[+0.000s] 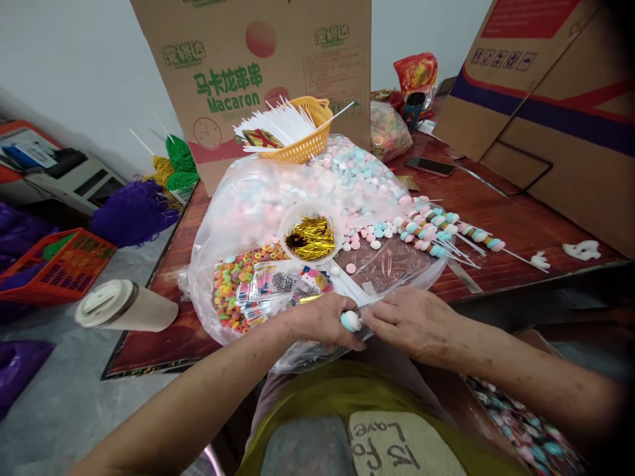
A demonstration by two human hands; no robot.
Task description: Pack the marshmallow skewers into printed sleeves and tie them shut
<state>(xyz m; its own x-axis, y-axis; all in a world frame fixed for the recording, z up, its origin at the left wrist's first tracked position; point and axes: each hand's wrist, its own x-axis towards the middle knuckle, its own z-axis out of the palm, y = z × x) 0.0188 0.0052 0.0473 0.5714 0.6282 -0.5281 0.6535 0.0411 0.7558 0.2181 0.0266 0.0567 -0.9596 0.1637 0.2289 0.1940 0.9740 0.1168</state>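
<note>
Reddish tabletop [476,198] | left hand [320,320], near side of bowl [282,233], holding candy [351,322] — light pinch likely best | right hand [414,324] alongside, grip unclear

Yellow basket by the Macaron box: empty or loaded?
Loaded. The yellow basket holds a heap of white sticks that rises above its rim.
</note>
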